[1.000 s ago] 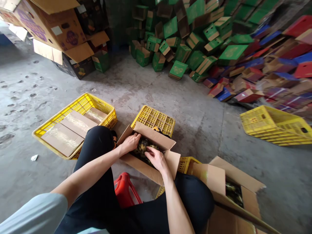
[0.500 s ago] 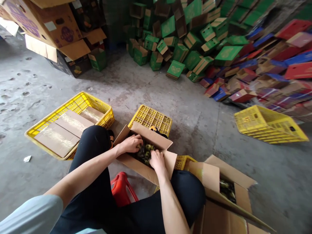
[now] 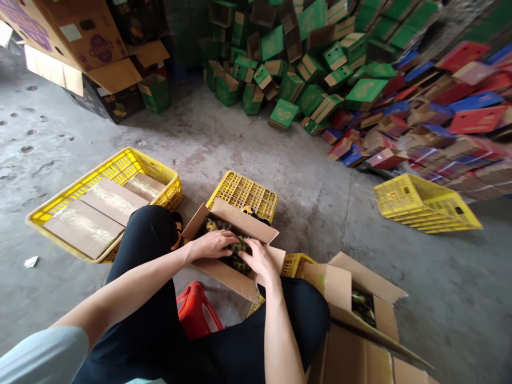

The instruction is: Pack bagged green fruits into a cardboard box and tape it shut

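An open cardboard box (image 3: 224, 269) sits tilted between my knees with its flaps spread. Inside it lie several small, round, greenish-yellow fruits (image 3: 239, 246), some seemingly under shiny wrapping; their exact kind is unclear. My left hand (image 3: 216, 244) reaches in from the left, fingers curled down onto the fruit. From the right, my right hand (image 3: 258, 258) closes on the same cluster, its fingertips close to those of the left. Both hands hide part of what they grip. An upturned yellow crate (image 3: 244, 193) stands just beyond the box.
At left, a yellow crate (image 3: 36, 217) holds closed, taped cartons (image 3: 82, 226). A second open box (image 3: 338, 288) with dark contents stands at right. A red stool (image 3: 196, 309) is below me. Another yellow crate (image 3: 424, 205) lies farther right; green boxes (image 3: 284, 113) pile up behind.
My left hand has moved right, toward my right hand, uncovering fruit at the box's left end. My right hand has shifted slightly left. The whole view has swung a little to the right.
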Action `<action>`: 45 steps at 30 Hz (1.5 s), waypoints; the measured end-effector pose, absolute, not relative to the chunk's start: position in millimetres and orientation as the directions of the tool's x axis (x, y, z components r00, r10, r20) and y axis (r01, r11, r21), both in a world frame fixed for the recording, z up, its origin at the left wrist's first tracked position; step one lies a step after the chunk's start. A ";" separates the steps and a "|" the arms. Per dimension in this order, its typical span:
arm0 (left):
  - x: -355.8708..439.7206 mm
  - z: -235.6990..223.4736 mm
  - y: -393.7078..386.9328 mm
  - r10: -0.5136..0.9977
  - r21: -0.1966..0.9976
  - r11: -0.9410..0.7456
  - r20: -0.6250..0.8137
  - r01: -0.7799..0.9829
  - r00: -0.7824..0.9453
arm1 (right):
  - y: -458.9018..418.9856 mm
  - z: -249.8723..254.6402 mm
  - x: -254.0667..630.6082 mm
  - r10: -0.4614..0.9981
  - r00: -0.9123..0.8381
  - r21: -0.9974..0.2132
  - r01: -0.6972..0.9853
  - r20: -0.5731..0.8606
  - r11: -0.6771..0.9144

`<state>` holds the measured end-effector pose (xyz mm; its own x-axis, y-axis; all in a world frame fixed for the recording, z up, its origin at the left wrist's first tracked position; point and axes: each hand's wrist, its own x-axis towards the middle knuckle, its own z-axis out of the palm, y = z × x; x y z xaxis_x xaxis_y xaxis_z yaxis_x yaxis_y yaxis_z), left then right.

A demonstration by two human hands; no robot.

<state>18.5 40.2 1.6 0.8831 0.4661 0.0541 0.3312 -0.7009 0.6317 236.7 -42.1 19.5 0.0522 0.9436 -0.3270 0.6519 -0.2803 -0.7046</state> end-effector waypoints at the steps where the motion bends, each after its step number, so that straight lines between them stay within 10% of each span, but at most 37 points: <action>1: 18.6 -4.0 38.2 0.447 0.611 -0.714 0.020 0.343 0.894 | -44.0 15.5 234.2 0.922 0.035 -0.640 0.710 -0.386 -0.295; 10: 14.5 -26.0 47.5 0.597 0.531 -0.657 -0.066 0.535 0.799 | -47.7 -7.7 222.1 0.974 0.003 -0.812 0.552 -0.228 -0.192; 23: 24.4 -6.0 48.2 0.618 0.560 -0.635 -0.046 0.532 0.785 | -41.2 -2.1 214.7 0.995 0.019 -0.676 0.732 -0.097 -0.080; 33: 28.0 17.6 60.9 0.773 0.985 -0.006 -0.105 0.172 0.626 | -35.7 33.3 227.9 0.946 0.155 -0.941 0.143 -0.284 -0.306; 38: 32.0 25.4 55.3 0.720 0.965 0.226 -0.070 -0.137 0.691 | -35.3 45.0 234.0 0.886 0.296 -0.933 -0.079 -0.357 -0.350; 45: 30.7 23.2 62.8 0.846 0.946 0.292 -0.187 -0.141 0.499 | -37.6 49.2 232.9 0.926 0.222 -0.949 -0.154 -0.306 -0.276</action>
<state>30.7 62.8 23.2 0.4988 0.8463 -0.1871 -0.1407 0.2921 0.9460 232.9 -37.6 49.2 0.2217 0.9260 -0.3056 -0.1543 -0.2761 -0.9486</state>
